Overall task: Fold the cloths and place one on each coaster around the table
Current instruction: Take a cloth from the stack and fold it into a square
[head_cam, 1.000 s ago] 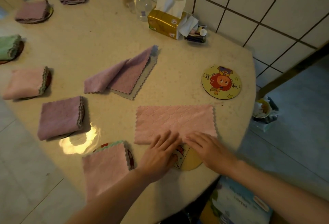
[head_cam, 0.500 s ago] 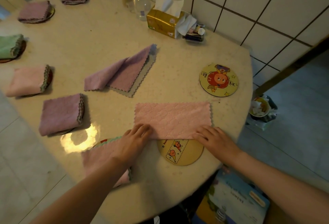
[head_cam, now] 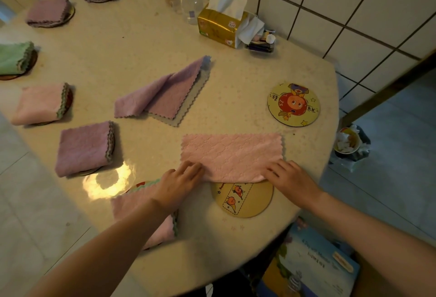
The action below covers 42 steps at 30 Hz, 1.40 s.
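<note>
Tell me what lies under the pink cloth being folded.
The pink cloth lies mostly on the bare table. Its near edge covers the far rim of a yellow coaster. Both hands press that edge: left hand, right hand. Anything else beneath is hidden.

Soft cloth on a glossy table

The pink cloth (head_cam: 232, 155) under my fingers looks fluffy, matt, pinked-edged; the speckled table (head_cam: 118, 60) shines, and the near-edge coaster (head_cam: 247, 200) looks smooth.
</note>
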Each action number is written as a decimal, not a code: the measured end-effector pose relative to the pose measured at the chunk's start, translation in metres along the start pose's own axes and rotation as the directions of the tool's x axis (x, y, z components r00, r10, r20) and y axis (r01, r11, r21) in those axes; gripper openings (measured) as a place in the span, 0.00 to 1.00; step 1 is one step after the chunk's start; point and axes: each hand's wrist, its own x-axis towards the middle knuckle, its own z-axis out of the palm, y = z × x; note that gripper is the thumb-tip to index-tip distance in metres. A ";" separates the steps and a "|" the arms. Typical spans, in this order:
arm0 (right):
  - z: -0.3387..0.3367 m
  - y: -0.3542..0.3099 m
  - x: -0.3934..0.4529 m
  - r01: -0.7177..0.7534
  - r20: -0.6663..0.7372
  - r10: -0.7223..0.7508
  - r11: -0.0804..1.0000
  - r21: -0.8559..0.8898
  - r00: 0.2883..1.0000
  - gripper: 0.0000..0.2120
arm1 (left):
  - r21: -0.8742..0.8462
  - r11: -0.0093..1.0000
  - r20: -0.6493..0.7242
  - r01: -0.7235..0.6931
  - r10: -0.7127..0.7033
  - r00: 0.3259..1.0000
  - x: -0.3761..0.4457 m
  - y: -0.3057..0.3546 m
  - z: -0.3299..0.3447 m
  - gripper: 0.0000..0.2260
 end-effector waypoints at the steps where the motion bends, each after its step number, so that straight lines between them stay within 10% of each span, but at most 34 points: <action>1: -0.002 0.002 0.000 0.003 -0.010 -0.003 1.000 -0.001 1.000 0.18 | -0.015 1.000 -0.008 -0.022 0.022 1.000 0.001 -0.004 -0.001 0.28; 11: -0.018 -0.068 -0.004 0.150 -0.066 -0.137 0.955 0.255 0.988 0.14 | -0.064 0.997 -0.229 -0.046 0.030 0.973 0.018 -0.066 -0.041 0.17; 17: -0.019 -0.115 0.028 0.117 -0.073 -0.095 0.902 0.415 0.993 0.12 | -0.138 0.990 0.028 -0.014 0.018 0.999 -0.006 -0.017 -0.027 0.34; 24: -0.049 -0.117 0.042 0.140 -0.091 -0.107 0.800 0.584 0.990 0.10 | -0.415 0.906 0.041 0.083 -0.072 0.997 -0.022 0.047 0.005 0.21; 34: -0.012 -0.026 0.056 0.341 0.169 -0.351 0.936 0.083 0.921 0.26 | -0.449 0.889 0.086 0.088 -0.055 0.995 -0.038 0.045 0.008 0.24; 39: -0.005 -0.020 0.058 0.340 0.156 -0.352 0.935 0.097 0.923 0.24 | -0.698 0.673 0.140 0.246 -0.209 0.968 -0.039 0.043 -0.009 0.18; 42: -0.009 -0.023 0.070 0.086 0.204 -0.166 0.933 0.351 0.965 0.20 | -0.643 0.614 0.215 0.457 -0.428 0.878 -0.038 0.037 -0.049 0.12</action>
